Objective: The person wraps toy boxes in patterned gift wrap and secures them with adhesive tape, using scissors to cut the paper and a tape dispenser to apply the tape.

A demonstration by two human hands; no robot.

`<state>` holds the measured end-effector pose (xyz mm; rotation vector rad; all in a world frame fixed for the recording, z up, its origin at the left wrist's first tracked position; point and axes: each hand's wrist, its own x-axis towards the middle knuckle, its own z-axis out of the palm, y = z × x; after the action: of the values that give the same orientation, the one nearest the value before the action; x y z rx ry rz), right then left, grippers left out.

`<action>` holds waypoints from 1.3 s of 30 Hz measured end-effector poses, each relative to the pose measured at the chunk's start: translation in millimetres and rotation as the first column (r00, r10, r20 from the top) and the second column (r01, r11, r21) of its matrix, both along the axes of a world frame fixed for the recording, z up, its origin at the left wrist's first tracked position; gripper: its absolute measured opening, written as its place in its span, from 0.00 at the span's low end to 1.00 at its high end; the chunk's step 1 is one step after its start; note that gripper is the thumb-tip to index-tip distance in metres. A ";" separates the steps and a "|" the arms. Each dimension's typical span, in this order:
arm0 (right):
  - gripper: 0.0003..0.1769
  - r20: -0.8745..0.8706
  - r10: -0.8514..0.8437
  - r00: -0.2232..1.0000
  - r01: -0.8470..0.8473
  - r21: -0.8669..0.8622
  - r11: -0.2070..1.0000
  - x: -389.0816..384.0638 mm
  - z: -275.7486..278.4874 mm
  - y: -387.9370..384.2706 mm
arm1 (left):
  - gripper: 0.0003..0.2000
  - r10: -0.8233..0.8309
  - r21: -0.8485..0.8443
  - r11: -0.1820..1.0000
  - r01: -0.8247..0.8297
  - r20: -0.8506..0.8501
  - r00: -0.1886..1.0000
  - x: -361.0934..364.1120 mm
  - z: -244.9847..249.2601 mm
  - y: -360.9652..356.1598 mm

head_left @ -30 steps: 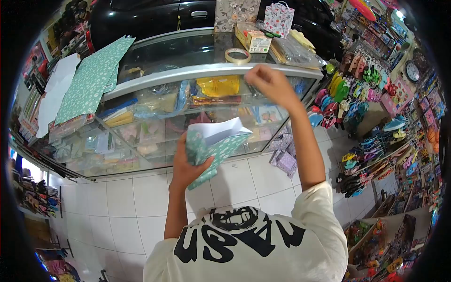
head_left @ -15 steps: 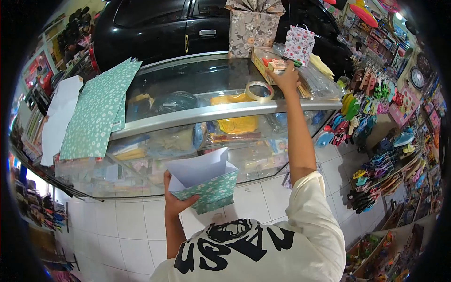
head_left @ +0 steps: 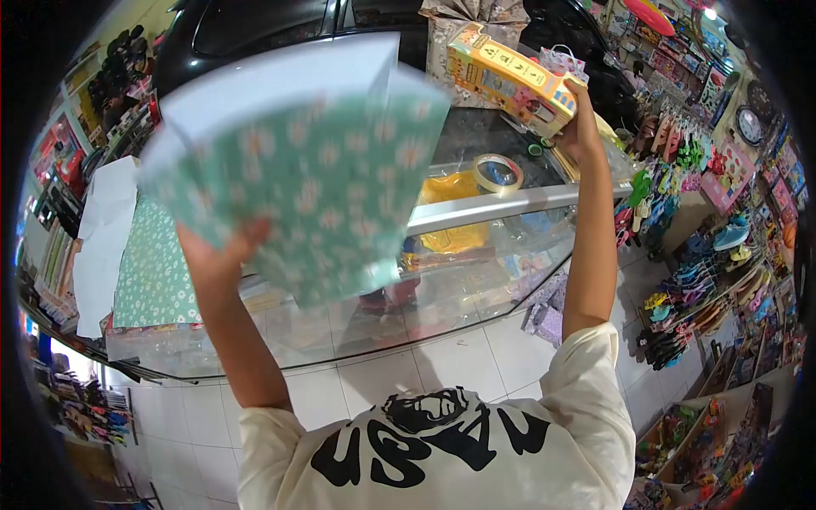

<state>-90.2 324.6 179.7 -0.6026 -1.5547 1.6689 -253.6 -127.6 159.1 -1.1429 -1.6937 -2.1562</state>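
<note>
In my left hand [head_left: 223, 255] is a green paper bag [head_left: 314, 178] with white daisies, raised high and blurred by motion. Its white inside shows along the top edge. My right hand [head_left: 580, 127] grips one end of a yellow and orange printed box [head_left: 510, 76], tilted in the air over the back of the glass counter. Below the box lie a roll of tape [head_left: 498, 173] and green-handled scissors [head_left: 535, 149]. Behind it stands a floral gift bag [head_left: 438, 38], with a small white flowered bag [head_left: 563, 61] partly hidden.
The glass display counter [head_left: 476, 206] spans the front, with a black car [head_left: 255, 25] behind it. Green daisy paper [head_left: 157, 272] and a white sheet [head_left: 102, 246] lie at the left end. Hanging sandals [head_left: 680, 297] crowd the right side.
My left hand has lifted the green paper bag up and forward, close to the camera. My right hand has picked the yellow box up off the counter.
</note>
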 end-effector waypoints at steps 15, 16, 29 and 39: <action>0.25 -0.210 0.038 0.977 0.037 0.343 0.939 44.4 -79.6 -68.1 | 0.34 -0.196 -0.640 0.699 -0.319 -0.600 0.775 -51.5 -64.1 106.3; 0.26 -0.190 0.041 0.981 0.044 0.420 0.907 46.5 -83.2 -79.1 | 0.35 -0.186 -0.645 0.699 -0.309 -0.581 0.792 -49.3 -65.9 108.1; 0.46 -0.261 0.210 0.942 0.016 0.661 0.750 57.3 -148.1 -109.3 | 0.08 0.098 -0.385 0.826 -0.411 -0.620 0.778 -12.6 -50.5 148.9; 0.43 -0.166 0.280 0.946 -0.109 0.649 0.753 42.6 -136.5 -118.0 | 0.17 0.070 -0.366 0.861 -0.354 -0.604 0.794 -19.9 -54.0 132.5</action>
<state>-47.6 206.6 43.2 0.1388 -1.8873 1.1719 -273.5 4.9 105.0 -1.4299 -1.9448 -1.1042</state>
